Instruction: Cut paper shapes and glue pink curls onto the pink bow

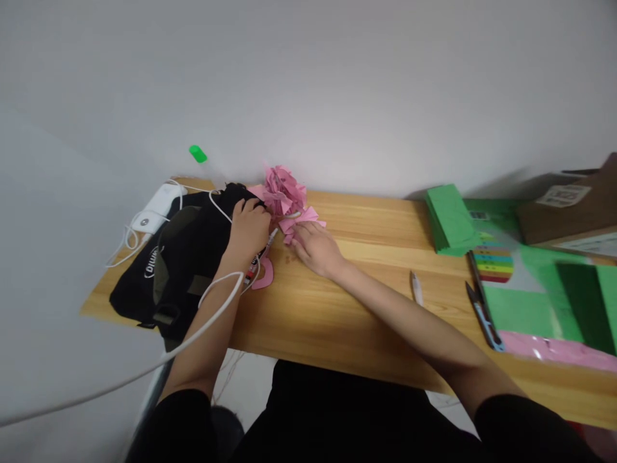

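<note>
A pink crumpled paper flower [285,193] lies at the far edge of the wooden table [366,302]. My left hand [249,228] is curled with its fingers closed beside the flower, over a marker or glue tube [260,257] that lies under it. My right hand [317,247] lies flat on the table with fingers stretched onto pink paper pieces [301,222] at the flower's base. A small pink paper cutout [264,275] lies under the left wrist.
A black bag [168,263] with a white cable [212,302] and white charger [154,209] sits at left. A white pen [416,287], blue snips [484,315], a green paper stack [450,218], coloured sheets [491,263] and green and pink paper [544,308] lie at right.
</note>
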A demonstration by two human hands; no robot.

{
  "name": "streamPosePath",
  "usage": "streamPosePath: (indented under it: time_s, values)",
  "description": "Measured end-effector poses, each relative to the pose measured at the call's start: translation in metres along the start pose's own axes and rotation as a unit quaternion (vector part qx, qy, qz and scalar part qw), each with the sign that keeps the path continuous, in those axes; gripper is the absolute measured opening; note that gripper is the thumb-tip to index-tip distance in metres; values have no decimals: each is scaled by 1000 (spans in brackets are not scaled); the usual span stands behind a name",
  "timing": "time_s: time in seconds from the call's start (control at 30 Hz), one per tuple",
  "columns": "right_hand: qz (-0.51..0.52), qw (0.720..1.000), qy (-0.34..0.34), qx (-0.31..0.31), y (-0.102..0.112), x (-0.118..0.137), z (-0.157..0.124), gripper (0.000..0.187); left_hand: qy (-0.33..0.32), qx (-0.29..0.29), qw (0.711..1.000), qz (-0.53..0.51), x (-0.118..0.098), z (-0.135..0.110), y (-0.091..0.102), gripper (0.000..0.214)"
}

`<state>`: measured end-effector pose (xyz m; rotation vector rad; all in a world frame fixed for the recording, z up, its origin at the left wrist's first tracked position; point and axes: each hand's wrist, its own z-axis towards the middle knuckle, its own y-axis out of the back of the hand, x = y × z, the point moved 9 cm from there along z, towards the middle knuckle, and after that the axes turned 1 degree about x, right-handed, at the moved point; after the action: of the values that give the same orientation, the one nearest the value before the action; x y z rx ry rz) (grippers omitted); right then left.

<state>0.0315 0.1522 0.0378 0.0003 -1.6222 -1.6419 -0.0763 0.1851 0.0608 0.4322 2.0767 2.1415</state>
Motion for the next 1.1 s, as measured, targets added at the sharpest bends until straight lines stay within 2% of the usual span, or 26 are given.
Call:
streamPosePath:
  time_s: [0.13, 0.37, 0.73, 0.93, 1.1]
  values:
    - [30, 999, 1, -37, 7, -6, -9, 33, 12, -11, 1000, 12, 1, 3, -4, 33]
    - [76, 991, -2, -110, 28, -24, -36, 36, -2, 21, 999, 43, 4, 12, -13, 31]
    - [90, 975, -69, -191, 67, -69, -95, 29, -3, 72, 992, 99, 6, 21, -10, 40]
    - [95, 967, -107, -210, 74, -87, -119, 28, -21, 88, 991, 101, 7, 19, -11, 40]
    - [101, 964, -129, -212, 72, -98, -128, 27, -39, 95, 993, 65, 13, 21, -15, 41]
